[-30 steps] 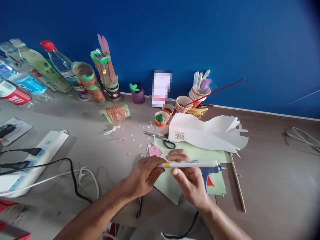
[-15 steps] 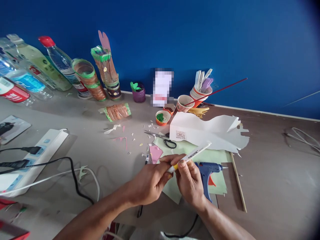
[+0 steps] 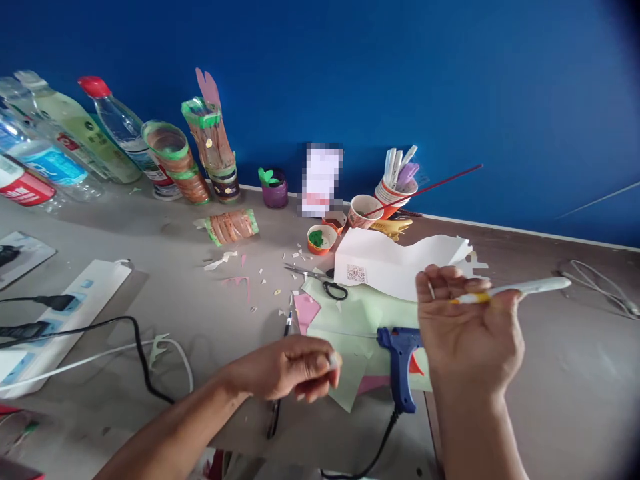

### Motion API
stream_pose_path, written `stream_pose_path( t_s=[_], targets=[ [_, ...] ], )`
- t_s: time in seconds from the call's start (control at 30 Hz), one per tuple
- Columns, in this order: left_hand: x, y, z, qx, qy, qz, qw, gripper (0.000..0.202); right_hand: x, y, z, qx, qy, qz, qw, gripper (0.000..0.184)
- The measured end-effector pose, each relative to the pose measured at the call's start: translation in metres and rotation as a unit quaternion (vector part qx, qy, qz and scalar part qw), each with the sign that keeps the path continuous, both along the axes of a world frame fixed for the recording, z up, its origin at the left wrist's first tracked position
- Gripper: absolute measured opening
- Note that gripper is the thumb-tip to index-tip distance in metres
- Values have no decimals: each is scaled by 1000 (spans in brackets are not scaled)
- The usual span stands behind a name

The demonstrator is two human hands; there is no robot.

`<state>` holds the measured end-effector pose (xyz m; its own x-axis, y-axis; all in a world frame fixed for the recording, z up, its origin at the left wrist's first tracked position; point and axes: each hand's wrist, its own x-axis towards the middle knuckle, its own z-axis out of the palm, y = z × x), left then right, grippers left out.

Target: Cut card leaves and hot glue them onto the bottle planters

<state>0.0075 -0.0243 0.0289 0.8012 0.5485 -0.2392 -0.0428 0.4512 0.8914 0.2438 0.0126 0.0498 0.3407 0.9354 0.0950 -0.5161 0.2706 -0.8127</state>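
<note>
My right hand point(image 3: 470, 333) is turned palm up at the right, with a white marker point(image 3: 533, 287) held under the thumb. Yellow shows on the marker's collar and on its bare tip, which points left. My left hand point(image 3: 300, 367) is closed, lower and well to the left. A small whitish piece, the marker's cap point(image 3: 333, 361), peeks out at its fingertips, the rest covered by the fingers. Between the hands lie pale green paper sheets point(image 3: 360, 307) and a blue glue gun point(image 3: 400, 367). A black pen point(image 3: 274, 420) is beneath my left wrist.
Scissors point(image 3: 333, 289) and a white torn sheet point(image 3: 385, 260) lie beyond the hands. Paint cups point(image 3: 320, 241), a cup of markers point(image 3: 397, 193) and brown-green painted tubes point(image 3: 233, 227) stand farther back. Bottles point(image 3: 120, 127) and a power strip point(image 3: 75, 320) are at the left.
My hands have parted, and the cap has come off the marker. My right hand has swung right and turned palm up with the marker; my left has dropped slightly with the cap.
</note>
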Motion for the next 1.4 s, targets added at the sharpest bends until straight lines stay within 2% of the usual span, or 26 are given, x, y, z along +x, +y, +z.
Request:
stream_pose_path(
  t_s=[0.07, 0.13, 0.17, 0.23, 0.3, 0.4, 0.47, 0.57, 0.63, 0.77, 0.83, 0.93, 1.07, 1.23, 1.4],
  targets=[
    [1, 6, -4, 29, -9, 98, 995, 43, -4, -3, 1, 2, -49, 47, 998, 31],
    [1, 13, -9, 67, 4, 201, 977, 41, -15, -10, -5, -16, -102, 96, 990, 26],
    [1, 15, -11, 87, 15, 236, 968, 40, -20, -15, -10, -31, -119, 114, 986, 24],
    [-1, 18, -13, 124, 44, 266, 955, 37, -28, -22, -19, -57, -139, 137, 979, 20],
    [-3, 19, -12, 150, 80, 259, 951, 34, -30, -28, -27, -79, -163, 162, 970, 18],
    [-7, 17, -8, 193, 170, 211, 943, 24, -28, -38, -33, -106, -223, 217, 944, 25],
    [-10, 16, -4, 233, 249, 162, 926, 17, -27, -47, -34, -108, -276, 237, 925, 26],
    [-15, 13, -1, 304, 324, 95, 891, 11, -26, -61, -37, -100, -371, 233, 893, 27],
    [-17, 11, 0, 344, 347, 69, 870, 11, -27, -69, -42, -60, -446, 228, 863, 29],
    [-15, 9, 1, 384, 380, 53, 840, 8, -30, -73, -50, 97, -571, 218, 785, 44],
    [-13, 8, 1, 391, 392, 54, 831, 5, -34, -71, -50, 129, -600, 214, 760, 48],
    [-11, 7, 2, 381, 406, 40, 830, 3, -38, -69, -49, 138, -631, 208, 735, 46],
    [-9, 6, 3, 363, 418, 27, 832, 1, -40, -69, -49, 140, -650, 206, 718, 43],
    [-9, 5, 4, 355, 408, 24, 841, 4, -40, -69, -50, 134, -652, 206, 717, 44],
    [-12, 6, -2, 348, 397, 58, 847, 2, -39, -68, -52, 128, -648, 202, 723, 47]
  ],
)
